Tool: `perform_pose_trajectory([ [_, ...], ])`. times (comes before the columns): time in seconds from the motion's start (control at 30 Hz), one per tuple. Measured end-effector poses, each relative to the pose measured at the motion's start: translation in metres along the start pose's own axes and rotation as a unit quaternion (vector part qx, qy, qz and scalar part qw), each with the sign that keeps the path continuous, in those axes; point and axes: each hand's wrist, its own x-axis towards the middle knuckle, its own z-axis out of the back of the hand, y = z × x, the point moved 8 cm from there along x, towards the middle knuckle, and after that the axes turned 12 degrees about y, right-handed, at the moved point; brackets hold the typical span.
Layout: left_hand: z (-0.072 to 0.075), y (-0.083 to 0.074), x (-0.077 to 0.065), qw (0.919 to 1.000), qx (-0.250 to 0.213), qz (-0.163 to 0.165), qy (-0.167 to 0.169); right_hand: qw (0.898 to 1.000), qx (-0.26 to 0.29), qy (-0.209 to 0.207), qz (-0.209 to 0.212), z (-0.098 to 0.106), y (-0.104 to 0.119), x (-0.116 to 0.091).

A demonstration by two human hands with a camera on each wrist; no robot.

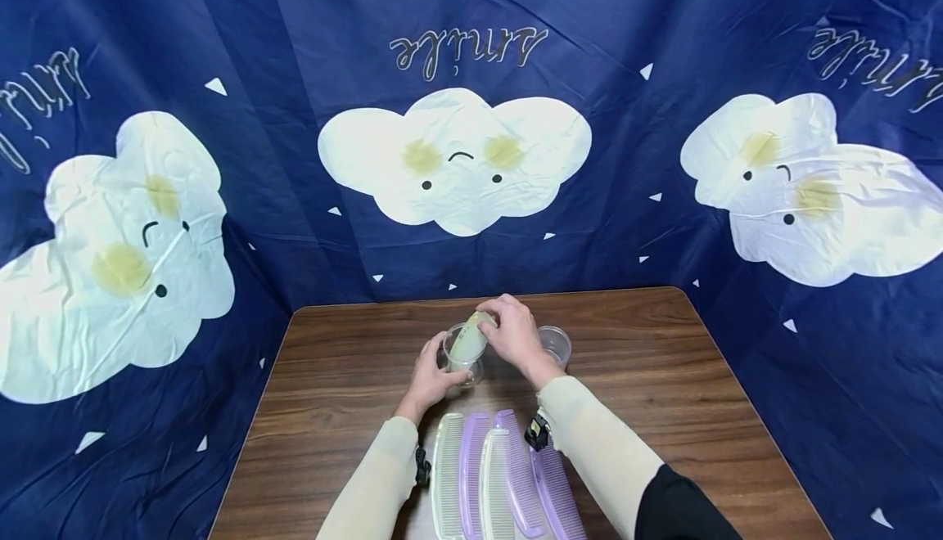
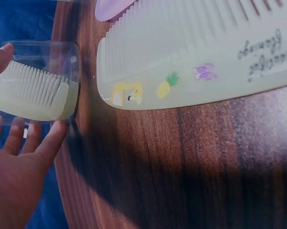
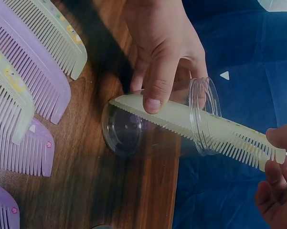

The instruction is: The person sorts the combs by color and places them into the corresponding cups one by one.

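Observation:
My left hand [image 1: 429, 376] grips a clear plastic jar [image 3: 122, 133] around its side, thumb on one face and fingers on the other. A pale green comb [image 3: 181, 119] stands tilted with its lower part inside the jar, its upper end sticking out past the threaded mouth. At that protruding end, my right hand [image 1: 513, 329] pinches the comb between thumb and fingers. The doubled teeth near the tip in the right wrist view may be a second comb; I cannot tell. In the left wrist view, the comb's teeth [image 2: 28, 86] show through the jar wall.
Several combs lie side by side near the table's front, including a green comb [image 1: 447, 474] and a purple comb [image 1: 475, 474]. Another clear jar [image 1: 557, 344] stands beyond my right wrist. Blue cloth [image 1: 457, 266] hangs behind the wooden table [image 1: 331, 409].

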Motion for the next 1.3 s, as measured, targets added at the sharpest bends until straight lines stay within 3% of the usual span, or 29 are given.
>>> perform_pose_trajectory([
  [0.27, -0.002, -0.001, 0.000, 1.0000, -0.002, 0.002, -0.001, 0.999, 0.012, -0.022, -0.020, 0.005, -0.011, -0.005],
  [0.9, -0.003, 0.001, 0.001, 1.0000, -0.005, 0.004, -0.001, 0.996, 0.070, -0.061, 0.008, 0.023, -0.011, -0.012],
  [1.3, 0.000, -0.001, -0.001, 0.9999, -0.002, 0.013, -0.001, 0.992, 0.110, -0.051, 0.020, 0.032, -0.014, -0.022],
])
